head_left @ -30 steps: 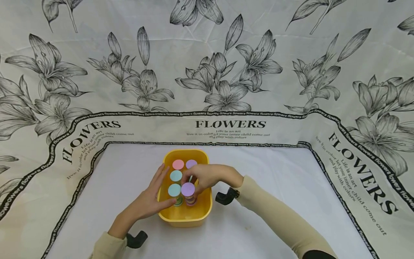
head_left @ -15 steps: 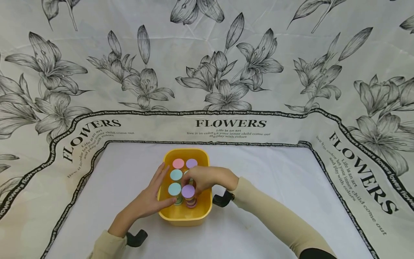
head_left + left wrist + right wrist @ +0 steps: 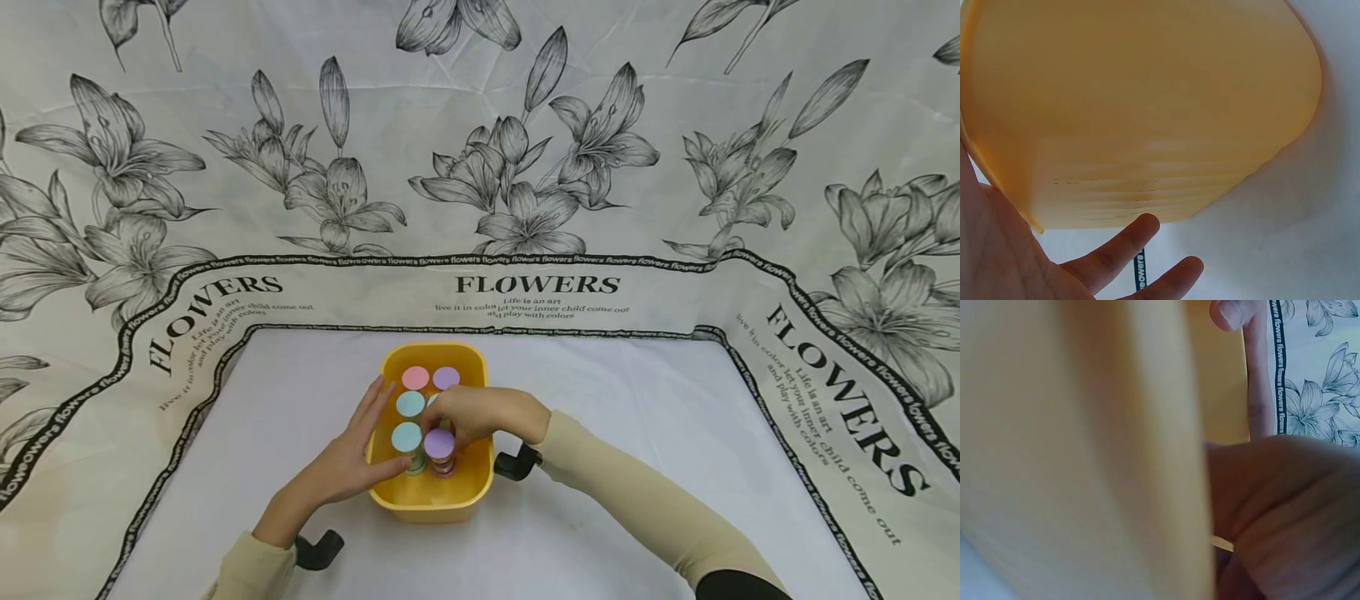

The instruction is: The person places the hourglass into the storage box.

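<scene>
A yellow plastic tub (image 3: 431, 500) holds several small upright jars with round pastel lids. My right hand (image 3: 480, 412) reaches in over the right rim, its curled fingers and thumb gripping the front purple-lidded jar (image 3: 439, 444). Beside that stands a cyan-lidded jar (image 3: 407, 437), with another cyan-lidded jar (image 3: 410, 404) behind it. My left hand (image 3: 341, 458) lies along the left rim with fingers extended, thumb tip over the rim close to the front cyan lid. In the left wrist view, two straight fingers (image 3: 1119, 250) show below the tub's outer wall. The tub's wall hides most of the right wrist view.
Toward the back of the tub are a pink-lidded jar (image 3: 415, 378) and a purple-lidded jar (image 3: 446, 378). Part of another cyan lid shows beside the right fingers. White cloth (image 3: 600, 492) covers the table, and a flower-printed sheet (image 3: 532, 167) rises behind it.
My right hand has sunk slightly into the tub, and the purple-lidded jar in its grip has shifted a little toward me. The left hand keeps its place at the rim.
</scene>
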